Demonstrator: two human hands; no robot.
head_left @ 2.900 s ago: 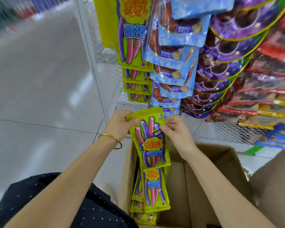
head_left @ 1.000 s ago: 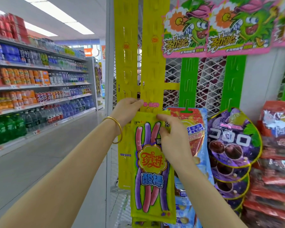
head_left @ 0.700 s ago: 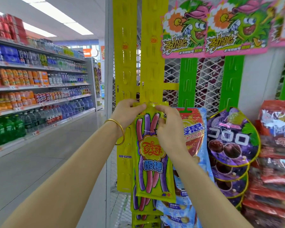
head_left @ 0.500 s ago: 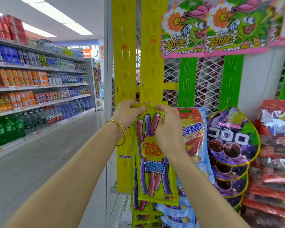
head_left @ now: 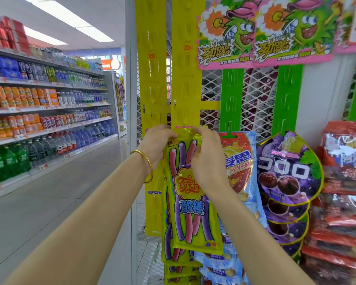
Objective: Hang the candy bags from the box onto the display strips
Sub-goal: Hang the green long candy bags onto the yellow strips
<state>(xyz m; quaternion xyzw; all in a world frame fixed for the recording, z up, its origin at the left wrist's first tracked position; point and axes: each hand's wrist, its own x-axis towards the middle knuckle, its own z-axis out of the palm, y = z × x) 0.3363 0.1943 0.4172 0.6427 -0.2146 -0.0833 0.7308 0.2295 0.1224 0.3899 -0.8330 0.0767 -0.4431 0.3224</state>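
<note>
I'm pinching this sour-stick candy bag (head_left: 190, 194) with both hands' fingers (head_left: 195, 134), hooking it onto the yellow display strip (head_left: 186, 79) above bags already hanging, box out of view.

In the centre of the frame, "酸棒" is printed on the yellow-green candy bag (head_left: 190, 202). "劲跳" is shown on the pink header cards (head_left: 261, 36) at upper right. "柠可乐味" is read on the blue bag (head_left: 242, 167).

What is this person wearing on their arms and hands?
Very little. Both forearms are bare, with no sleeves or gloves in view. The left wrist carries a thin, plain gold bangle. The left hand and right hand show no rings that I can make out.
</note>
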